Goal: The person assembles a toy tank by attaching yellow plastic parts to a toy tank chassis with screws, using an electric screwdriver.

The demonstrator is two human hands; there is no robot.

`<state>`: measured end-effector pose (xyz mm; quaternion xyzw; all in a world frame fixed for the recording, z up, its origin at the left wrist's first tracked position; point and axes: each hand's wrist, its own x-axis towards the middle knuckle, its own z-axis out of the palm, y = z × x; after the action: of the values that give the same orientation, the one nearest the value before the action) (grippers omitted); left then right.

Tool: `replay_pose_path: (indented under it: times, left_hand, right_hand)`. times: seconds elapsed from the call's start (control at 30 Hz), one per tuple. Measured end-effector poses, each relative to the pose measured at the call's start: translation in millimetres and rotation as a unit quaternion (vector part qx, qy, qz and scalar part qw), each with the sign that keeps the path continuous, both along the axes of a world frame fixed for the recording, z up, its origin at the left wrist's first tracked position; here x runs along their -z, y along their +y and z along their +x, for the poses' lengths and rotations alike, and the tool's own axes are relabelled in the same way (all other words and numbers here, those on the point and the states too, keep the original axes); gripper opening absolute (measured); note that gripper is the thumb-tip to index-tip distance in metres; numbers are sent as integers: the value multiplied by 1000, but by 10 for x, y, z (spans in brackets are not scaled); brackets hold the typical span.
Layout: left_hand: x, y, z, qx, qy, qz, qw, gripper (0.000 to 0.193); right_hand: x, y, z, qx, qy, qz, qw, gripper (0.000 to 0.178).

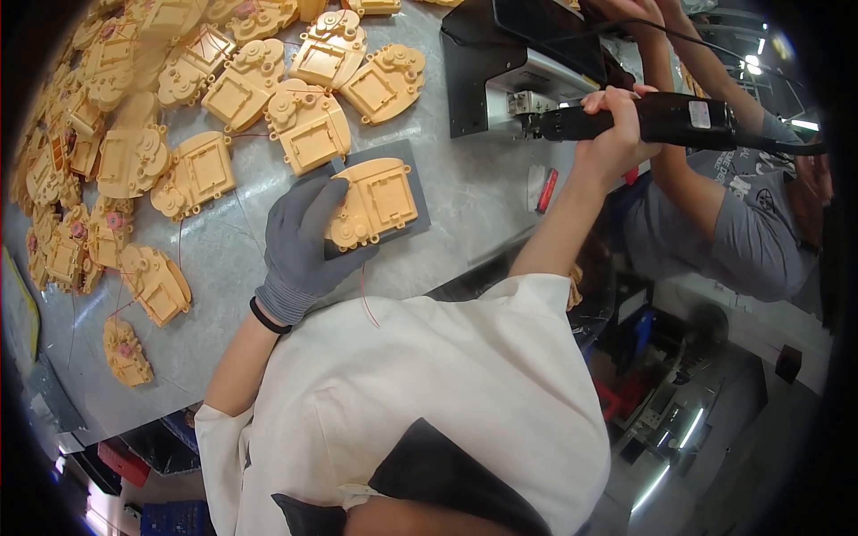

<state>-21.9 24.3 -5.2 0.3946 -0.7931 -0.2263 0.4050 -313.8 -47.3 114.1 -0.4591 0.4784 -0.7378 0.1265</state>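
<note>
"Steadying the yellow housing point(374, 204) was the gloved left grip point(308, 228), its thumb and fingers curled against the left edge, a little above the middle of the frame. What could have gone wrong there?"

"A slip, most likely. The housing lay on a flat grey block point(418, 195), with only one side held, so an off-centre push might have twisted it. The thin red wire point(365, 295) trailing below could also have snagged on a sleeve or been pinched."

"And the right grip point(615, 125)?"

"Wrapped firmly around a black power driver point(666, 121) at the upper right. Its tip met, or sat just beside, the metal fitting point(529, 103) of a black machine point(469, 80); contact was impossible to tell. A poor angle there might have jammed it, and a tug from the driver's cord point(778, 145) could have pulled it askew."

"How did the surface look?"

"The grey tabletop point(223, 277) was smooth and shiny. More housings point(98, 161) crowded the upper left, some heaped, so a bump could have toppled a few. A small red-and-white object point(542, 189) lay right of centre."

"And the room?"

"A co-worker in a grey shirt point(760, 241) stood or sat at the right. Light tubes point(650, 489) glowed at the lower right, and a blue crate point(174, 518) showed at the lower left."
</note>
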Motion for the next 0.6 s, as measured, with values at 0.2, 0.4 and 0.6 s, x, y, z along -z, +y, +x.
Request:
replay_pose_path:
  times: [0.2,0.4,0.6]
  left_hand:
    - [-19,-31,-6,-11,-5,29,1000,74]
    - [-14,-81,-10,-13,-10,27,1000,73]
    - [47,-28,-2,-27,-16,14,999,72]
  right_hand:
    - [-76,539,464,-177,-48,-2,983,38]
    - [-63,748,939,-407,53,-24,912,49]
    - [43,774,1106,-379,-1,-11,926,46]
